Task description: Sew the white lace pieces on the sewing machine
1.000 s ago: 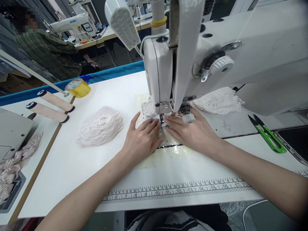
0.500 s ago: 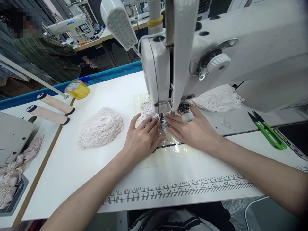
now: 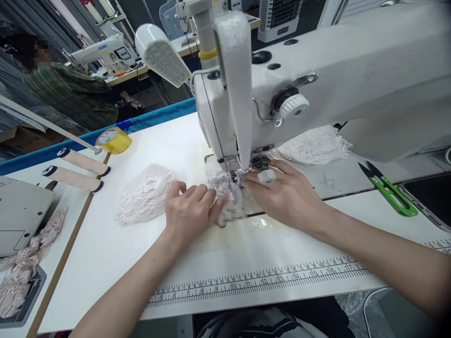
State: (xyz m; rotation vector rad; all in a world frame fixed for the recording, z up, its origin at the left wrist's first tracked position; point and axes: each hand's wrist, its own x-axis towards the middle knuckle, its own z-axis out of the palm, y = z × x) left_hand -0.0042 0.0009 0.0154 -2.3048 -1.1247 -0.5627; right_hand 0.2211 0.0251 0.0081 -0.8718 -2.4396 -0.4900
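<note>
A white sewing machine (image 3: 317,80) fills the upper right. My left hand (image 3: 188,211) is curled, its fingers pinching a small white lace piece (image 3: 225,192) just in front of the presser foot (image 3: 235,176). My right hand (image 3: 285,195) lies to the right of the needle, fingers together and pressing the same lace near the foot; a white ring-like cap (image 3: 267,176) sits on one finger. A pile of lace pieces (image 3: 144,192) lies close to the left of my left hand.
More lace (image 3: 313,145) lies behind the machine arm. Green thread snips (image 3: 391,190) rest at the right. Yellow tape roll (image 3: 112,140) and two pink thread cones (image 3: 75,171) sit at the left. A printed ruler (image 3: 260,279) runs along the table front. Another person (image 3: 66,84) sits far left.
My left hand has pulled back leftward and curled, lifting the lace piece's near edge from flat on the bed. The right hand stays by the foot. The view shifted slightly.
</note>
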